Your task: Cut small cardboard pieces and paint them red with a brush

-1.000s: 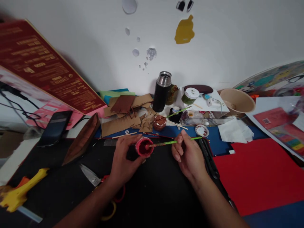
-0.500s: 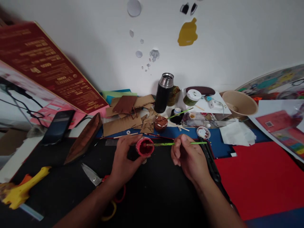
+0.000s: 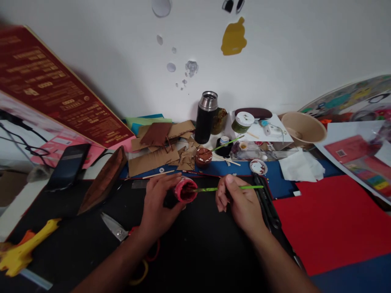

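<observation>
My left hand grips a small jar of red paint, tilted so its mouth faces me and to the right. Between the thumb and fingers of my right hand is a thin green paintbrush, held level. Its bristle end sits inside the mouth of the red jar. Behind the hands stands a jar of brown paint with a second green brush resting across it. Scissors with red and yellow handles lie partly under my left forearm.
A brown boat-shaped piece and a phone lie at the left, near a yellow glue gun. Cardboard scraps and an uncapped black flask are at the back. Red paper and a beige bowl occupy the right.
The whole view has shifted slightly, so everything appears a little further left. Both hands keep their grips, and the brush tip stays in the red jar.
</observation>
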The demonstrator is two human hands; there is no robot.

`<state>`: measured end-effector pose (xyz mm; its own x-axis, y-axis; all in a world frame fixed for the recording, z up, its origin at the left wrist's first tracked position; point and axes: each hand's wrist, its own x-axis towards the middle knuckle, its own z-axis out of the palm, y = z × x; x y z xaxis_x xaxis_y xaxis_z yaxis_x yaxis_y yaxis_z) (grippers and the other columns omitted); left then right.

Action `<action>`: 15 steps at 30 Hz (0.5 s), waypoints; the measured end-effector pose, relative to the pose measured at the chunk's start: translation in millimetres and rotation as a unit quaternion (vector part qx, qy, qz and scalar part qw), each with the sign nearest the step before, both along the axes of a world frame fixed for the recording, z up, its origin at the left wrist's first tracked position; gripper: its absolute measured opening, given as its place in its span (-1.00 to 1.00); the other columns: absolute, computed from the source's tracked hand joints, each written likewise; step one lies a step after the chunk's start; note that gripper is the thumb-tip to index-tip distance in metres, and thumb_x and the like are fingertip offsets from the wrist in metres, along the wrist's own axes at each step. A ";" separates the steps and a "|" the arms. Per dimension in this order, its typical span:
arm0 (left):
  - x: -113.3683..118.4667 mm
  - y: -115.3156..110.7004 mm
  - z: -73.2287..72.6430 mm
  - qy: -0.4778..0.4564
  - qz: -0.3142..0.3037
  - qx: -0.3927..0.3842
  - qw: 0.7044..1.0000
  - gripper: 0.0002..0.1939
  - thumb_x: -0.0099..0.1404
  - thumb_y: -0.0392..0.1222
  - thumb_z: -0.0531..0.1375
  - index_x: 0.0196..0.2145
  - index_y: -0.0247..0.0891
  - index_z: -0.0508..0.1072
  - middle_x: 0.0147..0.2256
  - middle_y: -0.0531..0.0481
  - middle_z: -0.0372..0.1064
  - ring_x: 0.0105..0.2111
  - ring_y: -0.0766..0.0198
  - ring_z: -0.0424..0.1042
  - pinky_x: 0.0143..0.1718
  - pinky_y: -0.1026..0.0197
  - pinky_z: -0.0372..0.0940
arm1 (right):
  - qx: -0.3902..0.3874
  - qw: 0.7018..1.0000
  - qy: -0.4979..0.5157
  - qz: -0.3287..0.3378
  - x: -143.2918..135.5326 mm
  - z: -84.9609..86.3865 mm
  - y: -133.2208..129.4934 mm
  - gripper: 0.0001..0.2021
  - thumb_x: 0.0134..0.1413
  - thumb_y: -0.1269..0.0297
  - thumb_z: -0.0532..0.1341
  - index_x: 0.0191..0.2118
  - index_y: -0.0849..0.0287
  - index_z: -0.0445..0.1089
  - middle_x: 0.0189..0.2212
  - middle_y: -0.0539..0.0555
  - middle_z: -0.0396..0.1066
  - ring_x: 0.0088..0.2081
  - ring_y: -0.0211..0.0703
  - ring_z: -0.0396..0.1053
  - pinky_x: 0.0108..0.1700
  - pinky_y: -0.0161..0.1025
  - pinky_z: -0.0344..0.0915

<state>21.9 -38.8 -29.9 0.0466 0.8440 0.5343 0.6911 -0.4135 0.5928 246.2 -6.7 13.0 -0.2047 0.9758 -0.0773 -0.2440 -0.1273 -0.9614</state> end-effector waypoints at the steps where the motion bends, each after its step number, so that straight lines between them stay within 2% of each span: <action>1: 0.0 0.0 -0.2 0.007 0.000 0.003 1.000 -0.51 0.27 -0.24 0.41 0.12 -0.06 0.44 0.05 -0.10 0.57 0.06 -0.06 0.50 0.09 -0.17 0.33 | 0.007 1.000 -0.014 0.004 -0.2 1.0 -0.8 -0.49 0.35 -0.15 0.26 -0.47 0.17 0.42 -0.69 -0.09 0.22 -0.67 -0.28 0.29 -0.60 -0.35 0.13; 8: 3.1 -2.6 -2.4 0.088 -0.017 0.038 0.995 -0.53 0.29 -0.28 0.41 0.11 -0.12 0.43 0.08 -0.15 0.58 0.08 -0.06 0.48 0.12 -0.15 0.32 | 0.069 0.991 -0.103 0.041 -2.5 -1.9 -5.8 -0.45 0.46 -0.11 0.16 -0.50 0.16 0.38 -0.70 -0.08 0.25 -0.66 -0.31 0.24 -0.55 -0.34 0.11; 12: 5.8 -4.4 -2.9 0.097 -0.023 0.036 0.994 -0.55 0.32 -0.32 0.38 0.11 -0.13 0.43 0.08 -0.16 0.58 0.06 -0.03 0.49 0.11 -0.12 0.32 | 0.099 0.988 -0.105 0.059 -7.3 -5.6 -8.9 -0.45 0.51 -0.04 0.11 -0.52 0.16 0.35 -0.68 -0.05 0.30 -0.63 -0.31 0.25 -0.52 -0.34 0.14; 15: 4.6 -3.2 -3.5 0.074 -0.023 0.012 0.997 -0.54 0.30 -0.28 0.41 0.11 -0.12 0.42 0.08 -0.14 0.57 0.08 -0.05 0.48 0.13 -0.13 0.31 | 0.070 0.992 -0.074 0.077 -9.3 -7.3 -9.2 -0.45 0.49 -0.08 0.12 -0.51 0.15 0.33 -0.70 -0.07 0.27 -0.66 -0.32 0.23 -0.56 -0.35 0.12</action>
<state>26.5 -42.0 -33.4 0.1658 0.8256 0.5394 0.7500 -0.4607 0.4746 236.9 -16.0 5.7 -0.3490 0.9370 0.0156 -0.0871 -0.0159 -0.9961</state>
